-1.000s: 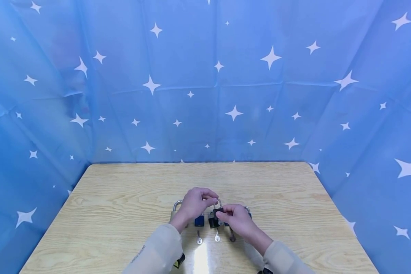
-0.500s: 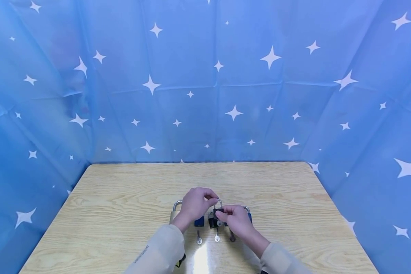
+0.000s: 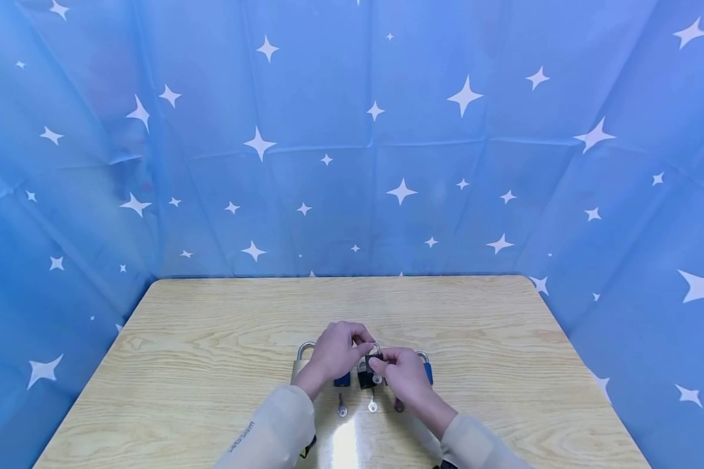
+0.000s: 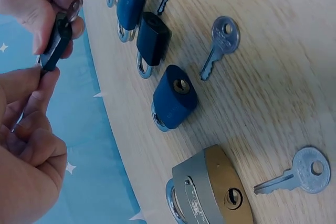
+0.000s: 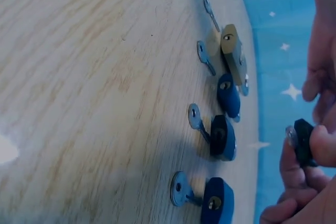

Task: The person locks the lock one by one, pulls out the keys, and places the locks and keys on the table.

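Observation:
A small black padlock [image 3: 373,362] is held up between both hands, above the row of locks on the table. My left hand [image 3: 336,352] pinches its silver shackle from the top left. My right hand [image 3: 407,376] grips the black body between thumb and fingers. A key [image 5: 291,136] sticks out of the held padlock's underside in the right wrist view. Behind it on the table lie a black padlock [image 4: 153,38], a blue padlock [image 4: 176,100], and a large brass padlock [image 4: 210,182]. Fingers partly cover the held shackle.
More blue padlocks [image 4: 130,4] continue the row on the right. Loose keys lie in front of the locks, among them one key [image 4: 220,43] by the blue padlock and another key [image 4: 310,171] by the brass one. A blue star-patterned curtain [image 3: 352,163] surrounds the wooden table [image 3: 211,312].
Less of the held padlock's shackle shows above its body than a second ago. My left hand has shifted slightly right; the right hand has barely moved. The locks on the table stay put.

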{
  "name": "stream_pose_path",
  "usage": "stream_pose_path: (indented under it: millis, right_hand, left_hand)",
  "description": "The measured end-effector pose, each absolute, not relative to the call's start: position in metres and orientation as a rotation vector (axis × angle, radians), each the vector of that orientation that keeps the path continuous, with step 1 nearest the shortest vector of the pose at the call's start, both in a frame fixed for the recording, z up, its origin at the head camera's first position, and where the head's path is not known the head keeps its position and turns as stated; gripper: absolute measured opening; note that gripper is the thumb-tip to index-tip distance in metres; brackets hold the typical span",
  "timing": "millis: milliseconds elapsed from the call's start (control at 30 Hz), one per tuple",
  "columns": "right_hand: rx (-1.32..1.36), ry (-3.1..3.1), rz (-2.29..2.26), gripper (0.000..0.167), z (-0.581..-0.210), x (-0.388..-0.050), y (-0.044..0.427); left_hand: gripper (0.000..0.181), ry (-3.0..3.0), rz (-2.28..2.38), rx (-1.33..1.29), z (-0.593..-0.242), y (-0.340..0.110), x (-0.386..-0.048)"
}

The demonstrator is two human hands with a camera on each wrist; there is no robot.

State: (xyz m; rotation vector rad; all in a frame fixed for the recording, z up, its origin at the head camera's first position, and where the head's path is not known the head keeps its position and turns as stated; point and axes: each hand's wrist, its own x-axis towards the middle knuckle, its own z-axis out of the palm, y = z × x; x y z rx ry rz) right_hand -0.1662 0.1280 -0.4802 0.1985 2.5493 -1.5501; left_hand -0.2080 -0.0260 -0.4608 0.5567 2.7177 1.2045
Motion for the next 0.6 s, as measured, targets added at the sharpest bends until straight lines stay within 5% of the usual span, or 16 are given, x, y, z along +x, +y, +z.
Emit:
stream_pose_path:
  millis: [600]
  right_hand:
    - [0.153,2.456,-1.611,0.018,-0.487,-0.174,0.140]
  left_hand:
    - [0.022,2.639,1.397,0.304,-0.476,-0.031,-0.191]
